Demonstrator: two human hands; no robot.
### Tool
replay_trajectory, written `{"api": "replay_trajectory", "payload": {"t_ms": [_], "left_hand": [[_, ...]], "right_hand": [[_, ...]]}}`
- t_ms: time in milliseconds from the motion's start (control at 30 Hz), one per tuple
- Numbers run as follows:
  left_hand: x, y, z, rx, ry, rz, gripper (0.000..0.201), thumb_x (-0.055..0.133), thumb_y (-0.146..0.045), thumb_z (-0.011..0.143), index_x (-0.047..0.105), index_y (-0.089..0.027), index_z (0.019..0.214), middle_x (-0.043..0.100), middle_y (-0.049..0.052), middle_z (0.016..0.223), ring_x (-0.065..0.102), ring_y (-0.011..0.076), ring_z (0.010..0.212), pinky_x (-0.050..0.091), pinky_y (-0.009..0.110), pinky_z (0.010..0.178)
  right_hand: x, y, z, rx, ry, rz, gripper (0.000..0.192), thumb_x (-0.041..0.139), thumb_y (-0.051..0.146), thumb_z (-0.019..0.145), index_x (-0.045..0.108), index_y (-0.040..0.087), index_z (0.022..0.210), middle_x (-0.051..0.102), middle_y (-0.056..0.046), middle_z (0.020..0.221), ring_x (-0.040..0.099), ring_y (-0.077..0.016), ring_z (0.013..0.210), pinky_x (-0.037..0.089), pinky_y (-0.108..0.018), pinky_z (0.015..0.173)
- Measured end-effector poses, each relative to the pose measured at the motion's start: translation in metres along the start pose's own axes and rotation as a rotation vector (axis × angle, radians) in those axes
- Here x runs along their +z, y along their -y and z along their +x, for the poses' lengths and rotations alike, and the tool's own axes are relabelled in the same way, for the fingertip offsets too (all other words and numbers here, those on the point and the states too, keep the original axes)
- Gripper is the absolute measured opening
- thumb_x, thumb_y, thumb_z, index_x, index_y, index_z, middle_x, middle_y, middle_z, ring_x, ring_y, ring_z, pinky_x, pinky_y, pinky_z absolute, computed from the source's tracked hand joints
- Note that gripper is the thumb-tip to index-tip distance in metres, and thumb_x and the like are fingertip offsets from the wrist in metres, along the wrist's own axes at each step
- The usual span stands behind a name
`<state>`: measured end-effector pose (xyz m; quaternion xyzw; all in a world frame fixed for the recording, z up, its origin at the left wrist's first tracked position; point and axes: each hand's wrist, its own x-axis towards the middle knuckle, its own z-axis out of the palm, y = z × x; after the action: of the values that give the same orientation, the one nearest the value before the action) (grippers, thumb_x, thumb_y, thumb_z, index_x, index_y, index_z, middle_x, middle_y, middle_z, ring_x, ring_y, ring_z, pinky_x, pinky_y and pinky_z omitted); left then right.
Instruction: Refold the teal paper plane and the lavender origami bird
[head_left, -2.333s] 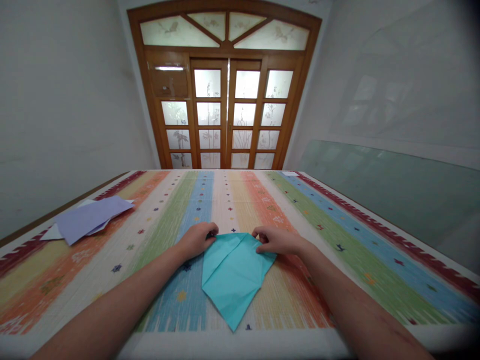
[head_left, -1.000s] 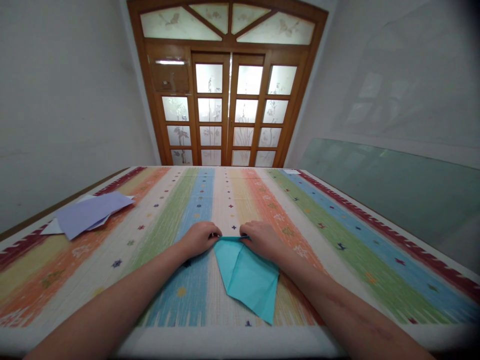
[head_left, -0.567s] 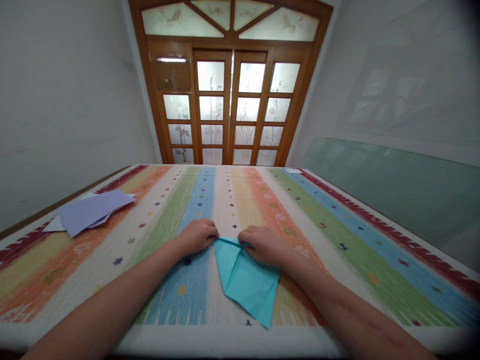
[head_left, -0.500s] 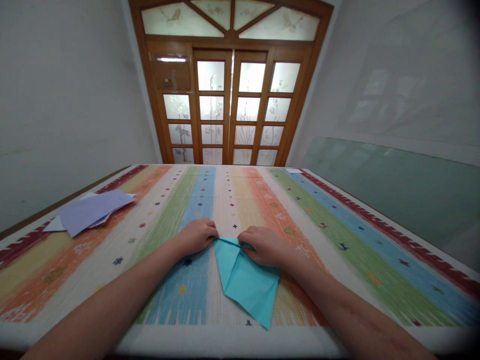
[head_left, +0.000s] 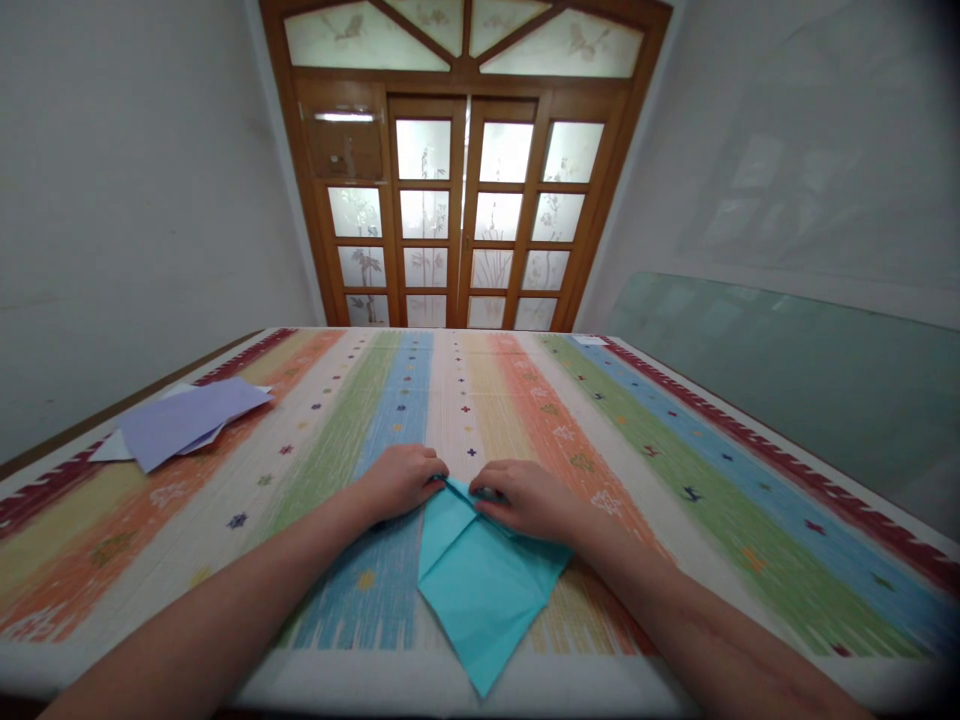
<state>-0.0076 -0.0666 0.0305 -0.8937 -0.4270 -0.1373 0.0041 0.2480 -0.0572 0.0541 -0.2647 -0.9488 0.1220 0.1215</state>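
Teal paper has swung back, point now at table's near edge. Left hand and right hand close together, pressing its far tip flat; fold continuing.

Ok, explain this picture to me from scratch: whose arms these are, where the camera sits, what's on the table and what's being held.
There is no machine here. The arms belong to a person, and the camera is worn on that person's head, looking forward and down, so you see the scene roughly as they do. The left hand and right hand both press on the far end of a folded turquoise paper, which lies flat with its point toward the person. It rests on a striped, many-coloured table covering. Far left lie some loose lilac and white sheets, untouched. Behind the table stands a wooden door with frosted panes.
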Motion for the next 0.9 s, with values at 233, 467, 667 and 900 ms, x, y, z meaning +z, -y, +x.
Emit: {"api": "replay_trajectory", "payload": {"t_ms": [233,467,667,900], "left_hand": [[0.001,0.000,0.000,0.020,-0.004,-0.087,0.017,0.059,-0.023,0.088,0.071,-0.024,0.101,0.071,0.005,0.093,0.064,0.0207,0.090,0.045,0.030,0.080],[0.002,0.000,0.001,0.018,-0.027,-0.164,0.020,0.056,-0.025,0.090,0.070,-0.024,0.105,0.072,0.005,0.099,0.064,0.0203,0.096,0.047,0.030,0.086],[0.003,0.004,0.001,-0.091,-0.099,-0.017,0.025,0.059,-0.026,0.089,0.069,-0.021,0.111,0.070,0.008,0.105,0.062,0.0242,0.100,0.047,0.034,0.085],[0.002,0.017,-0.002,-0.171,-0.107,0.013,0.018,0.059,-0.031,0.089,0.072,-0.021,0.097,0.071,0.007,0.093,0.061,0.0241,0.093,0.046,0.033,0.079]], "right_hand": [[0.000,0.005,-0.001,-0.073,0.017,0.089,0.024,0.059,0.031,0.090,0.069,0.020,0.109,0.070,-0.007,0.101,0.063,-0.0194,0.094,0.045,-0.029,0.083],[0.001,0.008,0.000,-0.138,0.044,0.117,0.025,0.062,0.034,0.089,0.069,0.021,0.110,0.068,-0.008,0.102,0.062,-0.0202,0.095,0.045,-0.031,0.084],[0.000,0.010,0.001,-0.181,0.040,0.118,0.029,0.062,0.040,0.089,0.069,0.022,0.110,0.067,-0.009,0.109,0.061,-0.0211,0.100,0.044,-0.032,0.088],[-0.001,0.013,0.002,-0.206,0.041,0.130,0.032,0.063,0.043,0.089,0.070,0.021,0.111,0.065,-0.011,0.119,0.061,-0.0223,0.107,0.044,-0.034,0.093]]}}
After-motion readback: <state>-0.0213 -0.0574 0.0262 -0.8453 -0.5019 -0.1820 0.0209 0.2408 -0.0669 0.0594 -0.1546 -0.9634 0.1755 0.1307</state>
